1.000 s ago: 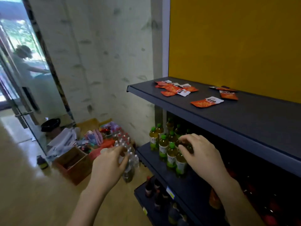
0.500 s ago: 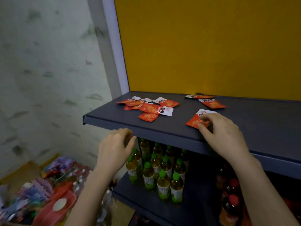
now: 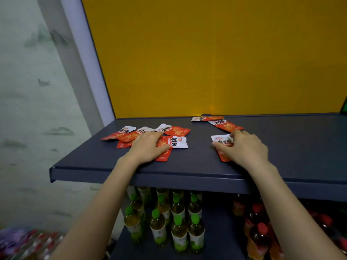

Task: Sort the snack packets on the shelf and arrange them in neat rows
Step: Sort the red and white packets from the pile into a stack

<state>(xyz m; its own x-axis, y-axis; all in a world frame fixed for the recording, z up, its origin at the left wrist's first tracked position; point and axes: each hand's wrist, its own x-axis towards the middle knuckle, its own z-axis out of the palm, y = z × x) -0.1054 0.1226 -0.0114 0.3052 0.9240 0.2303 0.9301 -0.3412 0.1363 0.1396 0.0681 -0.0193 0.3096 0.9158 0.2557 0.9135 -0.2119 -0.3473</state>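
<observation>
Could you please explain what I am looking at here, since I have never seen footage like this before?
There is no machine: a person wears a camera on the head, so the single view looks forward and down at their own two bare hands. In front is a dark shelf with a yellow back panel. Red and white snack packets lie scattered flat on it. The left hand rests palm down on a loose cluster of packets. The right hand presses on a single packet lying apart; two more packets sit behind it near the panel. Neither hand has lifted anything. On the shelf below stand green-capped bottles and red-capped bottles.
</observation>
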